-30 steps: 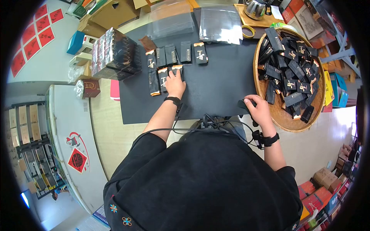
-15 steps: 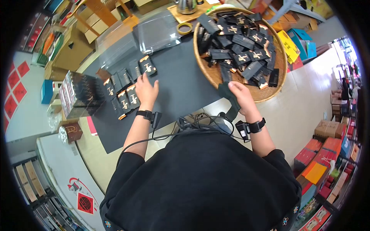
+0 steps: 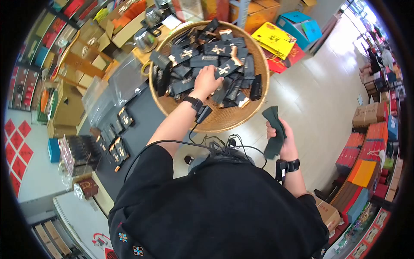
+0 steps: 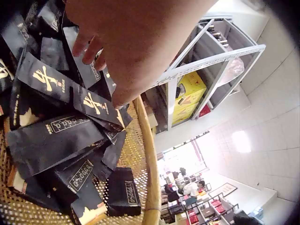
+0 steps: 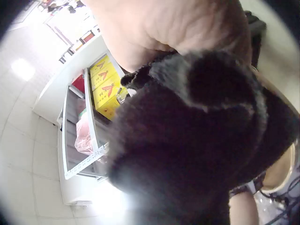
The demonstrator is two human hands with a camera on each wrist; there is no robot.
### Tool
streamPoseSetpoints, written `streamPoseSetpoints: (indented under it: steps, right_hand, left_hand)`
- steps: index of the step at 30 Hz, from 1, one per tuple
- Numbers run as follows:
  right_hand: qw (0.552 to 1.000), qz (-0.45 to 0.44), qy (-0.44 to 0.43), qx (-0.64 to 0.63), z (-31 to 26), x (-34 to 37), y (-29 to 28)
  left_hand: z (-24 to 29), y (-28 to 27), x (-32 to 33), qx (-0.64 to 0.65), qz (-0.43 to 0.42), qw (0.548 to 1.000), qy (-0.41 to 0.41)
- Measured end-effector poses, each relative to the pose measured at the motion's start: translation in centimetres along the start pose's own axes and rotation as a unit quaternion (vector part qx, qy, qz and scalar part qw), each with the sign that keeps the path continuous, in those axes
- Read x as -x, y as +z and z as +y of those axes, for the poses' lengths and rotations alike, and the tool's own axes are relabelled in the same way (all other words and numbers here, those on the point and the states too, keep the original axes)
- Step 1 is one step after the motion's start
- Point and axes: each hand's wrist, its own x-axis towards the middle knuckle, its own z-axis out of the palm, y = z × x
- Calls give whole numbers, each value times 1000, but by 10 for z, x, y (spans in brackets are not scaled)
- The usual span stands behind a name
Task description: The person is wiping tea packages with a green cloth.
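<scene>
Dozens of black packets (image 3: 201, 61) lie heaped at all angles in a round wicker basket (image 3: 208, 124), many showing gold lettering and orange ends. From my remote seat I see the left hand (image 3: 206, 81) over the middle of that heap. In the left wrist view its thumb and fingers are parted and loosely bent, and I make out no packet clasped between them; its thumb lies right by a lettered packet (image 4: 96, 105), though I cannot tell whether they touch. The right hand (image 3: 289, 139) is well apart from the basket, above the floor, its fingers curled round a dark green cloth (image 3: 273, 144) that sticks out above and below the grip. My right wrist view is mostly filled by that cloth, dark and blurred.

To the left of the basket, on the dark table (image 3: 144, 113), I have a small group of similar packets (image 3: 119, 150) and, farther back, clear plastic covers (image 3: 129, 77). A roll of yellow tape (image 3: 145, 69) sits just beside the basket's rim, with a kettle (image 3: 145, 41) behind it. A stack of wrapped boxes (image 3: 79, 155) stands at the table's left. Beyond the basket I spot a yellow bag (image 3: 274, 39) and blue boxes (image 3: 302, 28). Cables (image 3: 220, 149) tangle before the person's torso.
</scene>
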Motion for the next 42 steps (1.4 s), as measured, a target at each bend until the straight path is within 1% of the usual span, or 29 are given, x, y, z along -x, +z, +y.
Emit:
streamPoseSetpoints:
  steps: [1,3,4,5,7,8,11,12,15,16,17,18,19,21,22,24,25,26,27,29,30,31,33,34,37,38,39,41,42]
  right_hand:
    - [999,-19,21,33,-11,2,-17]
    - [991,-53,68,103,-32,6,-60]
    - [988,-24,76,134,-37,8,-66]
    - [987,29,26,154,-37,12,-70]
    - [974,82,-40,208,-39,22,-54]
    - [972,83,-47,213,-41,20,-54]
    - [968,79,-61,231,-44,10,-51]
    - [966,73,-65,241,-44,5,-47]
    - [957,50,-73,275,-40,-13,-26]
    - [954,41,-75,288,-37,-21,-16]
    - [952,27,-72,296,-33,-29,-6]
    - [950,13,-68,304,-28,-37,6]
    - [948,-2,-63,313,-22,-45,18]
    - [929,-75,-80,353,-6,-58,42]
    - [918,-113,-87,371,3,-65,53]
    - [877,-180,-116,430,27,-78,77]
    - [854,-213,-132,455,41,-83,89]
    - [809,-242,-172,507,54,-84,106]
    - [771,-246,-219,545,71,-86,117]
    - [612,-304,-380,624,98,-90,143]
    - [558,-331,-451,613,115,-88,157]
    - [520,-368,-472,609,128,-84,170]
    - [483,-395,-464,629,156,-79,181]
    - [460,-402,-472,636,170,-79,185]
    - [392,-435,-484,651,207,-67,202]
    - [369,-441,-500,648,220,-63,208]
    - [355,-467,-485,649,232,-57,212]
    - [322,-518,-455,649,254,-44,224]
    - [303,-537,-462,638,267,-39,230]
  left_hand:
    - [3,13,-13,-16,4,1000,5]
    - [0,39,-36,-11,-41,999,-11]
    - [-1,50,-42,-17,-30,999,-2]
    - [-3,59,-47,-42,-30,999,0]
    - [-1,65,-47,-96,-27,995,-3]
    - [2,65,-47,-110,-44,993,-17]
    - [9,53,-42,-81,10,996,-36]
    - [7,47,-41,-46,13,998,-36]
    - [21,2,-18,18,47,997,-61]
    - [19,-12,-9,75,39,993,-85]
    - [17,-28,1,89,15,989,-114]
    - [22,-46,15,243,-2,953,-181]
    - [23,-61,31,393,-12,888,-238]
    - [-1,-73,68,555,-28,801,-223]
    - [-3,-82,87,557,-22,805,-201]
    - [3,-98,129,627,-14,749,-214]
    - [16,-109,148,690,-13,682,-241]
    - [13,-108,167,728,-14,627,-278]
    - [19,-117,184,737,-30,618,-272]
    - [15,-113,210,772,-28,592,-229]
    - [13,-116,219,788,-33,580,-201]
    - [12,-119,226,796,-12,567,-210]
    - [9,-134,237,812,29,540,-222]
    - [7,-147,241,796,47,556,-235]
    - [-8,-169,254,757,66,571,-309]
    - [-20,-172,260,772,67,554,-303]
    - [-38,-170,268,826,67,489,-273]
    - [-44,-202,277,843,53,471,-256]
    - [-52,-207,280,885,49,436,-155]
